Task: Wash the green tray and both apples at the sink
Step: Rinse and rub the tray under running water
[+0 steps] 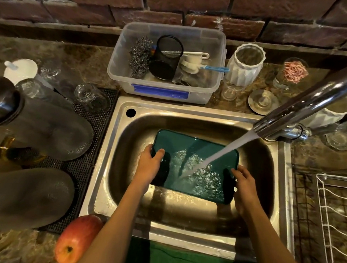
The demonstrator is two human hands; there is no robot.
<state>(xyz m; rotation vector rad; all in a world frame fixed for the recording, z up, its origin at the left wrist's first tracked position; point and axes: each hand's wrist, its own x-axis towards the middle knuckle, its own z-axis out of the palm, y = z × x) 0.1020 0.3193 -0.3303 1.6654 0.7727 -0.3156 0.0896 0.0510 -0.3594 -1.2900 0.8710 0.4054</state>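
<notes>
The green tray [188, 147] lies flat inside the steel sink [182, 216]. Water streams from the tap [309, 101] onto the tray's middle and splashes there. My left hand [151, 163] grips the tray's left edge, thumb on its inner face. On the opposite side, my right hand [245, 186] holds the right edge. One red-yellow apple [77, 242] rests on the counter at the sink's front left corner, partly behind my left forearm. A second apple is not in view.
A clear plastic box [165, 67] with scourers, a mesh cup and brushes stands behind the sink. Dark upturned jugs [39, 123] and glasses sit on a black mat at the left. White vases [245, 64], jars and glasses crowd the back right. A white wire rack [336, 229] is at the right.
</notes>
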